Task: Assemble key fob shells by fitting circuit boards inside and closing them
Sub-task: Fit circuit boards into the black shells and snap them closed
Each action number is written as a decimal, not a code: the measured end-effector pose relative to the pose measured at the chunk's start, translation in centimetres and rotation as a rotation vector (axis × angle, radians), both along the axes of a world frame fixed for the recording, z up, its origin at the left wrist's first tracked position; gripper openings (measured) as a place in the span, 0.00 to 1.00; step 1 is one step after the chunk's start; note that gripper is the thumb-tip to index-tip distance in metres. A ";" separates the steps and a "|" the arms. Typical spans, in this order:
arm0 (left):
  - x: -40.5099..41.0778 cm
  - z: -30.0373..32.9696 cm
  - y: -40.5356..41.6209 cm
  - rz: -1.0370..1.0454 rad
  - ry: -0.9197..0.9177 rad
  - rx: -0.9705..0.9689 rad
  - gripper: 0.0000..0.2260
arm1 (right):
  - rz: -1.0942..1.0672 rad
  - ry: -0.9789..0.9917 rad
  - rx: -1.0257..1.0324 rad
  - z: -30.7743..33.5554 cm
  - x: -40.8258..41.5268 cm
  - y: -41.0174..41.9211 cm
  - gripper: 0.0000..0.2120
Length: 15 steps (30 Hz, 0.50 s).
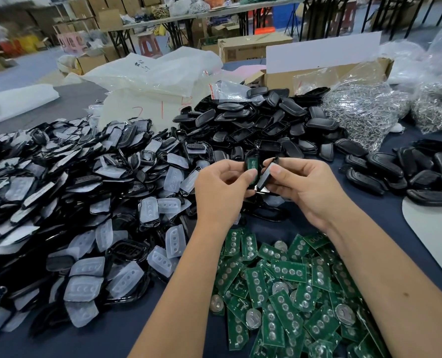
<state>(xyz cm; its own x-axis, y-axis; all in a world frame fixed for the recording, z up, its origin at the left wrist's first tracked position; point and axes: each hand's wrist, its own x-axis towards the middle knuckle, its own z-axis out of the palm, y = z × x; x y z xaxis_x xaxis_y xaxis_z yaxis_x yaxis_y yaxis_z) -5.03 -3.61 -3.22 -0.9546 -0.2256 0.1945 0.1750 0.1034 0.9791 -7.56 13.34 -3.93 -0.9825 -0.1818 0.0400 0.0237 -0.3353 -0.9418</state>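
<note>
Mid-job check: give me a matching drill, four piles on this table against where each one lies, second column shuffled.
Things:
1. green circuit boards
2. shells with clear button pads
3. bags of metal rings
4. shell with a board inside

Places:
A. far right, behind the black shells
B. near edge, under the forearms
C. held in the left hand
D. left side of the table

Pairs: 1-B, 2-D, 3-A, 4-C
</note>
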 end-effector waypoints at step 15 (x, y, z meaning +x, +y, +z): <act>0.4 -0.1 1.3 0.009 0.239 -0.569 0.13 | -0.122 0.017 0.118 -0.1 0.0 -0.3 0.15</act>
<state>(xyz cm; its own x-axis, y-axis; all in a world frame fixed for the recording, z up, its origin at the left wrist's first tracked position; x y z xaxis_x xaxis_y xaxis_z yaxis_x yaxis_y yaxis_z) -4.58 -2.27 -3.33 -0.8681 -0.0319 0.4953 0.3796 0.6003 0.7039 -7.54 13.07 -3.99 -0.9969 -0.0661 0.0426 -0.0270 -0.2212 -0.9749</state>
